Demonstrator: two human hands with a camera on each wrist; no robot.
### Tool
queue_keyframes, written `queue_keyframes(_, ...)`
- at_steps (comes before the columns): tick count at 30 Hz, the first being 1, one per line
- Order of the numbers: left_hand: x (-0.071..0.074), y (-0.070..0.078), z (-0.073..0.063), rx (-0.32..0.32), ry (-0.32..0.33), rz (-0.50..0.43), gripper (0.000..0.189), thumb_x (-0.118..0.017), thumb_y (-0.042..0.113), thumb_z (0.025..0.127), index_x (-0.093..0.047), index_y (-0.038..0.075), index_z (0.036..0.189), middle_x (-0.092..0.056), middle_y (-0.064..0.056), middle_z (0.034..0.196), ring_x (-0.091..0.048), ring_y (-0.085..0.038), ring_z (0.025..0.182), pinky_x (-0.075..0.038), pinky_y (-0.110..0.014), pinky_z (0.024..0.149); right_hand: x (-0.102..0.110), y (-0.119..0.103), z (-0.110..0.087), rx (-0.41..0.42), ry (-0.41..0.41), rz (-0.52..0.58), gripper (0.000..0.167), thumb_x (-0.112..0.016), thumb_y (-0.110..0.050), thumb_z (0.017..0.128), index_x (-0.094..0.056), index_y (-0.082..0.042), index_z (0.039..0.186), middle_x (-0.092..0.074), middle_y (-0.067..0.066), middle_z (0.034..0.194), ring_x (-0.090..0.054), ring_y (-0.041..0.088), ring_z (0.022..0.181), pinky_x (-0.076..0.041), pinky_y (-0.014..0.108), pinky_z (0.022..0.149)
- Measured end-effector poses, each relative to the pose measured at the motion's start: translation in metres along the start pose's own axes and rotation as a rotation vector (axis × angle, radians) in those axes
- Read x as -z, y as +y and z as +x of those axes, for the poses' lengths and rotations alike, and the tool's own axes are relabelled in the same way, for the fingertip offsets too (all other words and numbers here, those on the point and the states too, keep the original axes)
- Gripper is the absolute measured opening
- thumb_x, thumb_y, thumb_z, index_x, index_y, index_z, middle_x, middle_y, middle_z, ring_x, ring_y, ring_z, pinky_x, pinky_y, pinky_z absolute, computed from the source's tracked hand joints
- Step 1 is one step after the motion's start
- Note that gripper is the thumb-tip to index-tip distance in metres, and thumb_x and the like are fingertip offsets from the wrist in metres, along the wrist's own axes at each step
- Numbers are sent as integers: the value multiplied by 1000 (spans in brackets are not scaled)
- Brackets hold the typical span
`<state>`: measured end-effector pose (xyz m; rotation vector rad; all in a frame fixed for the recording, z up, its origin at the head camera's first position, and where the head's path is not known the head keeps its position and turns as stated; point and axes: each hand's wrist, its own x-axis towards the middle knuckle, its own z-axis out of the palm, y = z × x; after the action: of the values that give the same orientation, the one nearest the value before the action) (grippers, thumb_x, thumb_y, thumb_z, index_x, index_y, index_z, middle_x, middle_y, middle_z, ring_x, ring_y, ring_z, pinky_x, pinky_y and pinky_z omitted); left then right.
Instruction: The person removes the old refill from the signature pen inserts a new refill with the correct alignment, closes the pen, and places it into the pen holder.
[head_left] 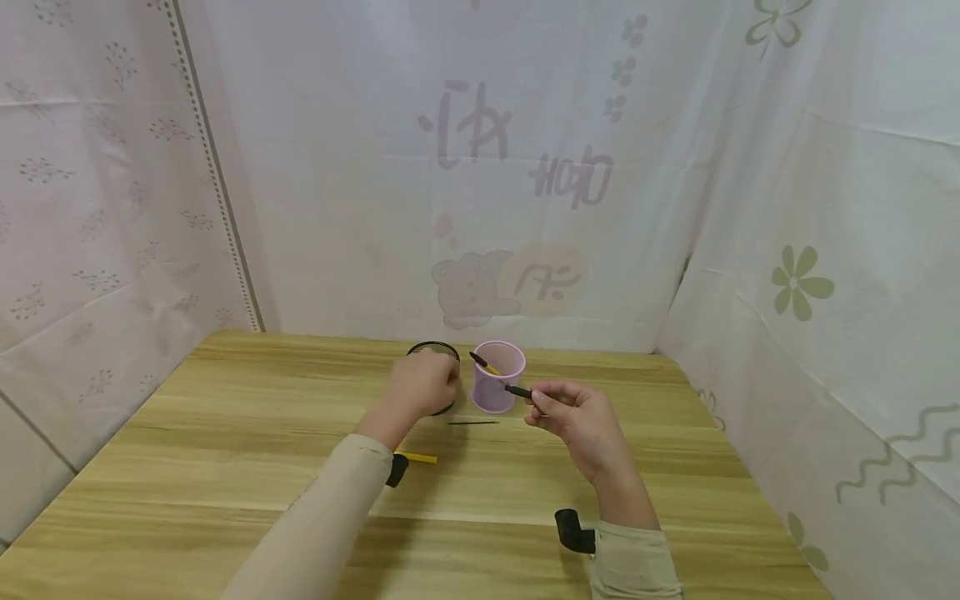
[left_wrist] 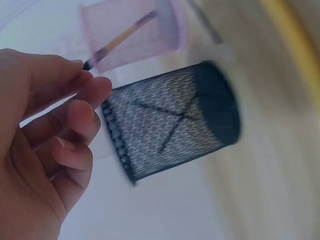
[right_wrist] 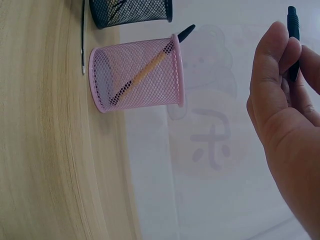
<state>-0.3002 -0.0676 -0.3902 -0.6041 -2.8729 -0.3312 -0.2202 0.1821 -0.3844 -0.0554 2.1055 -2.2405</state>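
Note:
My left hand (head_left: 423,382) is over the black mesh pen holder (left_wrist: 160,120), fingers loosely curled, with nothing seen between them in the left wrist view. Dark thin sticks cross inside that holder. In my right hand (head_left: 585,421), thumb and fingers pinch a slim black pen (right_wrist: 293,30) with a ribbed end; the head view has it pointing left toward the pink mesh pen holder (right_wrist: 135,75). A yellow pen (right_wrist: 150,67) with black ends leans inside the pink holder, its black tip sticking out over the rim.
A thin dark rod (head_left: 472,422) with a pale tip lies in front of the holders. Nearer, a yellow stick (head_left: 422,458) is partly hidden by the left forearm. White printed cloth (head_left: 360,208) hangs behind the wooden table (head_left: 487,492) and at both sides.

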Motion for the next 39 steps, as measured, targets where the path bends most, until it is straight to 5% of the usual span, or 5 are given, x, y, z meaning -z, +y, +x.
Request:
queue_keyframes(6, 29, -4, 15, 3, -32, -2, 23, -66, 24, 104, -74, 18, 84, -67, 5, 74, -54, -12, 67, -46, -32, 63, 1, 0, 0, -7, 2, 17, 16, -66, 1, 103, -69, 10, 116, -73, 5, 97, -72, 17, 82, -65, 31, 87)
queue_keyframes(12, 39, -6, 22, -23, -46, 31, 29, -65, 20, 102, -65, 18, 73, -55, 7, 64, -48, -13, 63, -39, -32, 59, 1, 0, 1, -5, 0, 11, 16, -66, 1, 103, -69, 10, 116, -72, 5, 98, -72, 17, 82, -65, 31, 87)
queue_keyframes(19, 37, -8, 24, -2, -89, 72, 42, -59, 17, 102, -45, 19, 63, -37, 5, 60, -40, -15, 62, -36, -34, 60, 1, 0, 2, -3, -5, 3, 17, -65, 1, 103, -68, 11, 118, -71, 7, 99, -72, 16, 82, -65, 31, 88)
queue_keyframes(31, 23, -16, 26, 54, -214, 79, 47, -55, 14, 103, -41, 18, 59, -35, 3, 62, -40, -16, 65, -37, -36, 62, 0, -2, 0, 9, -3, -1, 22, -65, 0, 104, -65, 15, 120, -72, 8, 99, -70, 15, 82, -65, 31, 87)
queue_keyframes(39, 16, -11, 28, 78, -229, 95, 47, -55, 41, 111, -64, 19, 71, -73, -1, 91, -70, -23, 93, -56, -56, 94, 0, 1, 2, 7, -6, 3, 16, -64, 2, 104, -68, 11, 117, -72, 6, 98, -70, 15, 82, -65, 31, 86)
